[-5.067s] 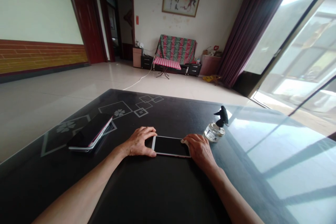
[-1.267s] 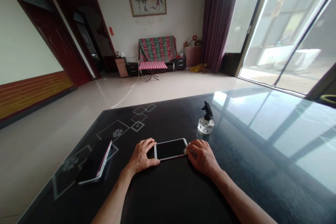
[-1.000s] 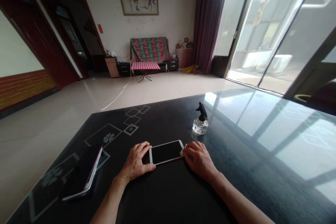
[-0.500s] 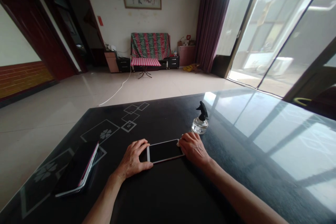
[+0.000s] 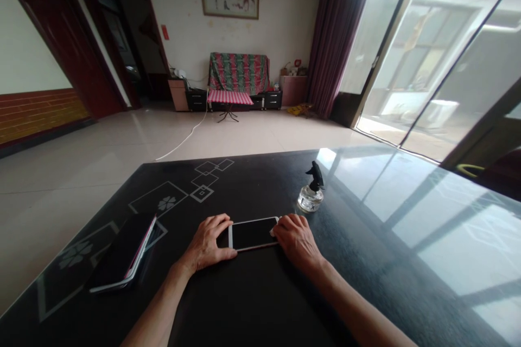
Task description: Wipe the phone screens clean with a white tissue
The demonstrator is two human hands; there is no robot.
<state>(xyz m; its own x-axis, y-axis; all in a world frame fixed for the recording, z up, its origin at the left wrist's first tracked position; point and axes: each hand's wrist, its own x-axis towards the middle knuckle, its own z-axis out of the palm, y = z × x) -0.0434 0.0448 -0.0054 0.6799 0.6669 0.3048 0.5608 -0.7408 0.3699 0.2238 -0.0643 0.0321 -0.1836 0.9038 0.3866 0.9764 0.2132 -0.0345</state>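
A white-framed smartphone (image 5: pixel 253 234) with a dark screen lies face up on the black table. My left hand (image 5: pixel 207 239) grips its left end, with the thumb at the near edge and the fingers at the far corner. Over the phone's right end, my right hand (image 5: pixel 299 238) is closed, fingers bent down. A scrap of white tissue (image 5: pixel 273 232) peeks out from under those fingertips; most of it is hidden by the hand. Just beyond my right hand stands a clear spray bottle (image 5: pixel 310 198) with a black trigger head.
On the left of the glossy table (image 5: pixel 228 303) lies a stack of flat devices (image 5: pixel 124 252), dark on top with pink and white edges. Farther off are a small table with a checked cloth (image 5: pixel 230 97), a covered television stand and glass doors on the right.
My right hand has shifted slightly left and toward me at the phone's right end, the white tissue moving with it. My left hand keeps its grip. The camera view has tilted a little.
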